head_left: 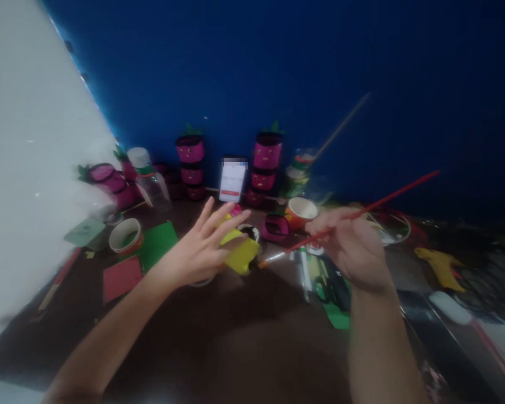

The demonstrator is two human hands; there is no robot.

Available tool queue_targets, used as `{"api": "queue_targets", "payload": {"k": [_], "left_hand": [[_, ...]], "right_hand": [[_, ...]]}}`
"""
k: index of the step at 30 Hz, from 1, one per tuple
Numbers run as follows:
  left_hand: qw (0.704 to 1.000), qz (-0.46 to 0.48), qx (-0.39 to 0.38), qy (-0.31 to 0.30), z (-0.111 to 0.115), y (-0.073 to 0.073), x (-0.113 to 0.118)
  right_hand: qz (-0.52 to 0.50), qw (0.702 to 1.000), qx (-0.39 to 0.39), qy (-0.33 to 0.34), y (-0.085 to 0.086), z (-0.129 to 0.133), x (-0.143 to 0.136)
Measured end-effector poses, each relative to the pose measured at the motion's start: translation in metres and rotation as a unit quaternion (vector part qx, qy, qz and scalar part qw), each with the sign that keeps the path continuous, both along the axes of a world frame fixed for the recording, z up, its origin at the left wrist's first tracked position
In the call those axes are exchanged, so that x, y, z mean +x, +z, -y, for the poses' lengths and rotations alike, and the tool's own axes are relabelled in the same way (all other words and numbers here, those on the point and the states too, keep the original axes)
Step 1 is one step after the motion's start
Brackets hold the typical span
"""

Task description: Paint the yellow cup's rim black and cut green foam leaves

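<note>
L hand [202, 247] grips a yellow cup [240, 255] from its left side, thumb side wrapped on, other fingers [223, 216] splayed half open above it; cup sits tilted at centre of the dark table [244, 336]. R hand [353, 247] is pinched closed on a red-handled brush [362, 212], tip just beside the cup's right edge, handle slanting up-right. Near table edge is bare; clutter crowds the rear: pink cup stacks [269, 168], phone [233, 179], orange cup [301, 212].

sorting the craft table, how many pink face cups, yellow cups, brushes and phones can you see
pink face cups: 8, some blurred
yellow cup, in the left hand: 1
red-handled brush, in the right hand: 1
phone: 1
total: 11
</note>
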State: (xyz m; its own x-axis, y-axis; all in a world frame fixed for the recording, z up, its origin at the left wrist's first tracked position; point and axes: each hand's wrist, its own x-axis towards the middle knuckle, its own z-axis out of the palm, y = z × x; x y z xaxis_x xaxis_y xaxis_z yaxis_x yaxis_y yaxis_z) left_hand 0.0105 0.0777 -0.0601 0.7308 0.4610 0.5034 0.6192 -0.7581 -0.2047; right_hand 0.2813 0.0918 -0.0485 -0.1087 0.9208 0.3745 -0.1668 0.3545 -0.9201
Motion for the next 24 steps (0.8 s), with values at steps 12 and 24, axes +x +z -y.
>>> {"api": "queue_targets", "payload": {"k": [12,24], "left_hand": [[1.000,0.009,0.000,-0.002,0.001,0.001,0.000],[1.000,0.006,-0.008,-0.003,0.002,0.001,0.001]], "right_hand": [[-0.017,1.000,0.012,-0.002,0.001,-0.003,0.004],[0.014,0.999,0.017,-0.024,0.001,-0.003,0.008]]}}
